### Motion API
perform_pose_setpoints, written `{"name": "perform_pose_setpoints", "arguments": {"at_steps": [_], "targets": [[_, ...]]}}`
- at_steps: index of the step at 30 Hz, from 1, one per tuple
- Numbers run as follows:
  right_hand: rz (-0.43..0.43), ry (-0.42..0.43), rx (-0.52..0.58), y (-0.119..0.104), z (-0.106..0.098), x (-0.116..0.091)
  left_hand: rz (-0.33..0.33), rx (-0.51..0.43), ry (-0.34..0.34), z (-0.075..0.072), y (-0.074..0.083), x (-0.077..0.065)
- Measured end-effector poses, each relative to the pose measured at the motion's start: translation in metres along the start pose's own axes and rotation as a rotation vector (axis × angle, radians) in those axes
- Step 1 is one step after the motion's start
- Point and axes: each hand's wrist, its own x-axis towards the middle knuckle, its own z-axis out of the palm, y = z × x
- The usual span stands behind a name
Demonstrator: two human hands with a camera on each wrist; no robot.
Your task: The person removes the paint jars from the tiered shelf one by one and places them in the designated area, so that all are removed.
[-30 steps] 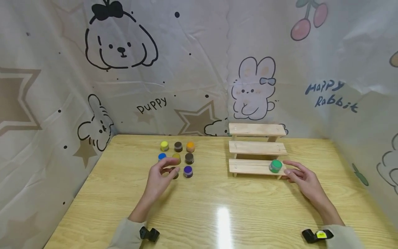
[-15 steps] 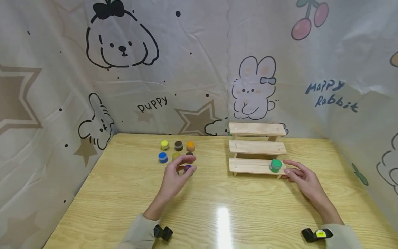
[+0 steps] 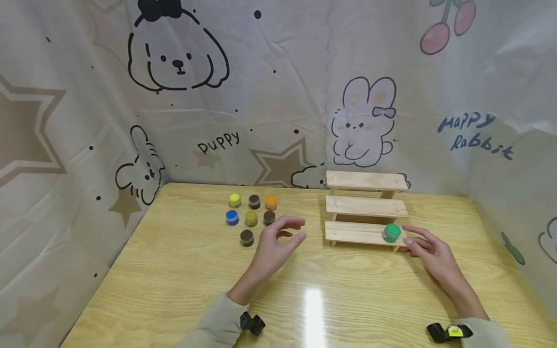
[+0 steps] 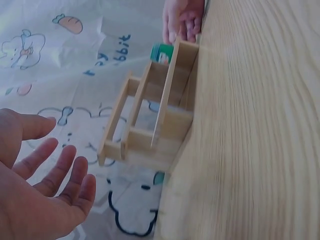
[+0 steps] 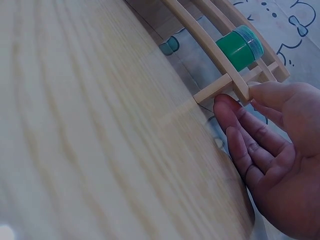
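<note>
My left hand [image 3: 276, 249] is over the table between the small jars and the three-step wooden display stand [image 3: 365, 233]. Its fingers are loosely bent and nothing is in them, as the left wrist view also shows the left hand [image 4: 50, 185]. A green-lidded paint jar [image 3: 392, 233] sits at the right end of the lowest step. My right hand [image 3: 435, 256] pinches that step's right end. In the right wrist view, the right thumb lies against the step's end beside the green jar [image 5: 240, 48], with fingers below. The purple jar is not visible now.
Left of the stand are more small jars: yellow [image 3: 235, 200], orange [image 3: 271, 202], blue [image 3: 232, 217], olive [image 3: 251, 218] and several dark brown ones, such as the dark jar [image 3: 246, 238]. A printed cloth [image 3: 278, 111] hangs behind the wooden table [image 3: 174, 290].
My left hand has moved right, from over the jars toward the stand, uncovering the front dark jar. The right hand keeps its hold on the step. The head view has shifted slightly.
</note>
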Motion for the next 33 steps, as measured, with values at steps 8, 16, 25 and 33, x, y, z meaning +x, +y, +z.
{"name": "perform_pose_setpoints", "arguments": {"at_steps": [8,16,25,33], "targets": [[0.003,-0.007,0.025,0.002,0.001,-0.001,-0.009,0.021,-0.052,0.032,0.004,0.009],[-0.005,-0.011,0.013,0.001,-0.001,-0.001,-0.018,-0.036,-0.082,0.065,0.015,0.019],[-0.021,-0.013,-0.007,0.003,0.0,-0.001,-0.029,-0.046,-0.112,0.105,0.008,0.03],[-0.009,-0.014,0.017,0.003,0.0,0.001,-0.027,-0.021,-0.127,0.136,0.001,0.042]]}}
